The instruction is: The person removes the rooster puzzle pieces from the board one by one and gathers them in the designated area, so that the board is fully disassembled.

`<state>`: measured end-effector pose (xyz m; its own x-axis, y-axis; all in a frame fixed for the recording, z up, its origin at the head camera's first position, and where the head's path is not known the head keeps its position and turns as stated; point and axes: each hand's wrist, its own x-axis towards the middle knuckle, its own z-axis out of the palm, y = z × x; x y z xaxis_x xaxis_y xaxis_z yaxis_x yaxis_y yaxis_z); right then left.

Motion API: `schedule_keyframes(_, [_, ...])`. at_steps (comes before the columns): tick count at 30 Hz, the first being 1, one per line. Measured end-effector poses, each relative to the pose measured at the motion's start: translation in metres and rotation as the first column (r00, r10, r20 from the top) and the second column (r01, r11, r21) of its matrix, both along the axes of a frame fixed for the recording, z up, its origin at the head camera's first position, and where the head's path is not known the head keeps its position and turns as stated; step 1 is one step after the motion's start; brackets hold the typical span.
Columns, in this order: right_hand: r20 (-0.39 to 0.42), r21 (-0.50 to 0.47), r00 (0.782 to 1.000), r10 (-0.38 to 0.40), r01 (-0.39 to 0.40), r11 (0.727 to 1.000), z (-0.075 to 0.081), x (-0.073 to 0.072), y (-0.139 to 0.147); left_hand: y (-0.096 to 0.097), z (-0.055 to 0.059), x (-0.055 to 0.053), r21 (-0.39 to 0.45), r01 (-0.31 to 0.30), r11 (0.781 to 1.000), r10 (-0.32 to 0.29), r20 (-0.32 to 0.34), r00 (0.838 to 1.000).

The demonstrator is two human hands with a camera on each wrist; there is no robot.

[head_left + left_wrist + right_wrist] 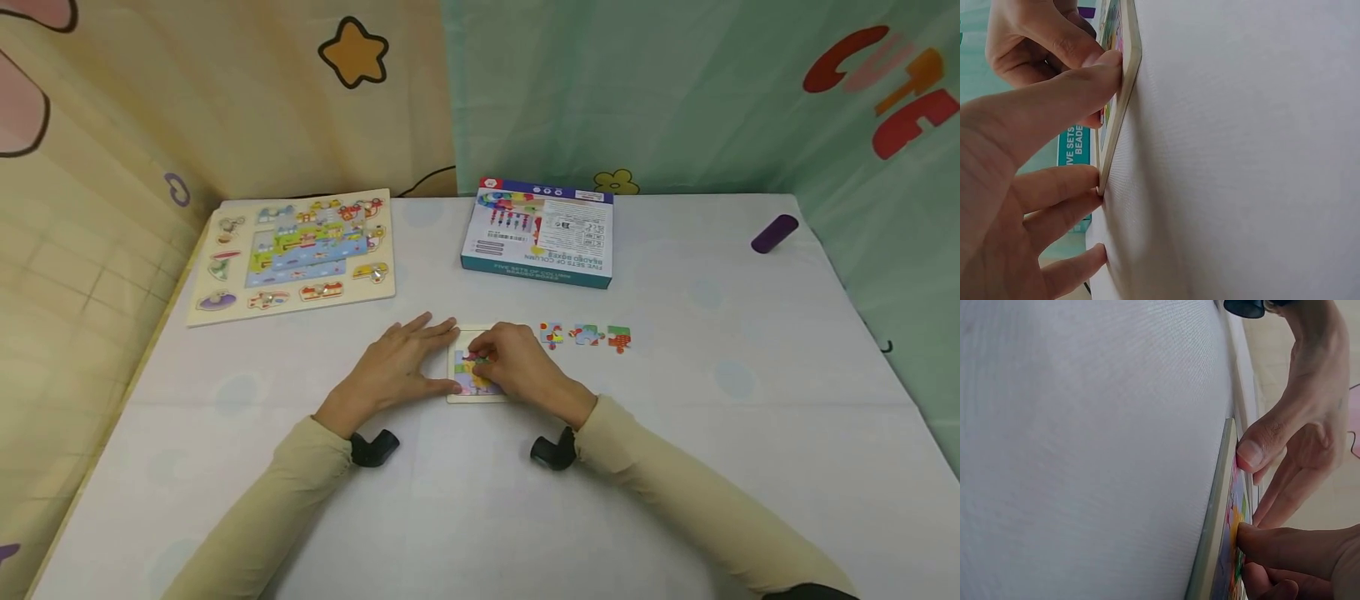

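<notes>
A small wooden puzzle tray (474,399) lies flat on the table with colourful pieces (462,382) set in its lower part. My left hand (401,362) steadies its left side, thumb at the near corner and straight fingers spread along the edge toward the far corner. Over the tray, my right hand (521,362) pinches a puzzle piece (472,356) between thumb and curled fingers, low against the picture. The hand covers most of that piece and the tray's right part. In the right wrist view the right thumb (1272,547) touches the picture surface.
Three loose puzzle pieces (587,335) lie in a row right of the tray. Behind stands a flat toy box (536,237). A larger wooden knob puzzle board (288,310) lies back left, and a purple cylinder (775,233) far right. Curtains border the table's back.
</notes>
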<state>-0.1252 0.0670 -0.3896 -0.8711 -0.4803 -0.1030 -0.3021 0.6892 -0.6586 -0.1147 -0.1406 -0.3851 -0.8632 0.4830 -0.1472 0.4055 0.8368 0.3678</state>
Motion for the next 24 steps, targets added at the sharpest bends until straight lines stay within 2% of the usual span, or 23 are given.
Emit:
schedule_keyframes(7, [0.025,-0.003,0.999,-0.021,0.021,1.000,-0.0008,-0.0007,0.0001,0.0016,-0.0003,-0.0007,0.009,-0.008,1.000,0.007,0.014,1.000])
schedule_keyframes(12, [0.013,-0.015,1.000,-0.028,0.028,0.999,-0.0003,-0.0006,0.0002,0.0020,-0.0002,-0.0010,0.006,-0.011,1.000,0.011,0.021,1.000])
schedule_keyframes(18, [-0.025,-0.080,0.999,-0.028,0.026,0.996,-0.0017,0.0006,0.0031,0.0035,0.0003,-0.0009,0.010,-0.010,1.000,0.010,0.020,1.000])
schedule_keyframes(24, [-0.027,-0.161,0.999,-0.037,0.032,0.986,-0.0035,0.0019,0.0062,0.0033,-0.0001,-0.0006,0.012,-0.012,1.000,0.012,0.008,1.000])
